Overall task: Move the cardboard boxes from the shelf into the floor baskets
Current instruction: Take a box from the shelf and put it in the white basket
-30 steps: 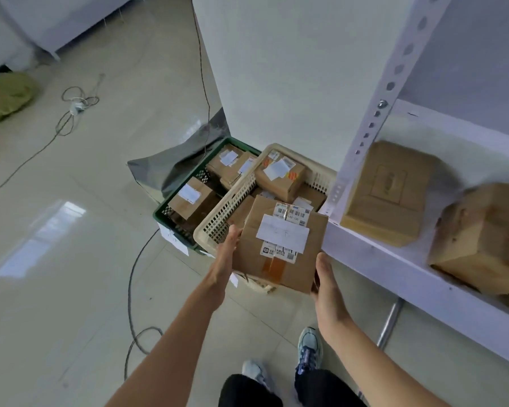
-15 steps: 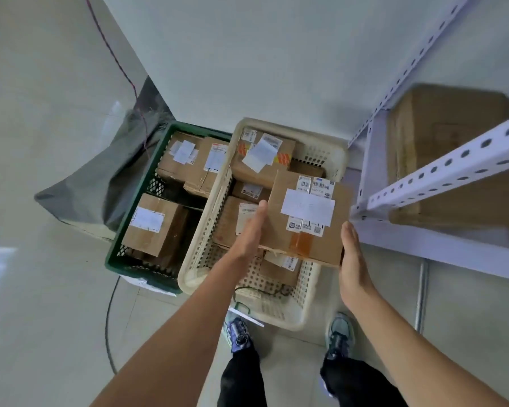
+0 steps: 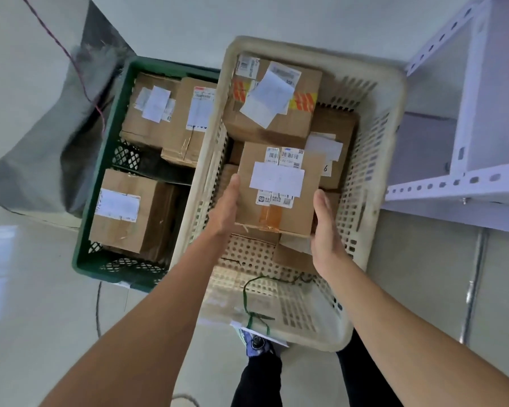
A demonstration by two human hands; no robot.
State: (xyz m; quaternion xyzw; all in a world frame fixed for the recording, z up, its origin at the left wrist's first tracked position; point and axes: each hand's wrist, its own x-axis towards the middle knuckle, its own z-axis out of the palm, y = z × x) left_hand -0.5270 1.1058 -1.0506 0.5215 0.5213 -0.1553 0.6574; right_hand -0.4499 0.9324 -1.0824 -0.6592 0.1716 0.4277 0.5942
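Note:
I hold a cardboard box [image 3: 279, 189] with white labels between both hands, low over the cream basket [image 3: 391, 113]. My left hand [image 3: 224, 207] presses flat against its left side with straight fingers. On the right side, my right hand [image 3: 325, 230] presses the box with the thumb up; its fingers are hidden below. Several other boxes lie in the cream basket, one with orange tape [image 3: 274, 104]. To the left, the green basket [image 3: 106, 160] holds three boxes. The white shelf [image 3: 453, 186] is at the right.
A grey bag [image 3: 50, 142] and a red cable [image 3: 71, 63] lie left of the green basket against the wall. A green cord [image 3: 247, 295] hangs on the cream basket's near wall. My shoes and legs [image 3: 259, 362] stand just below it.
I have bent down and brought the box from in front of the shelf to low inside the cream basket, over the other boxes. Both hands stay on its sides.

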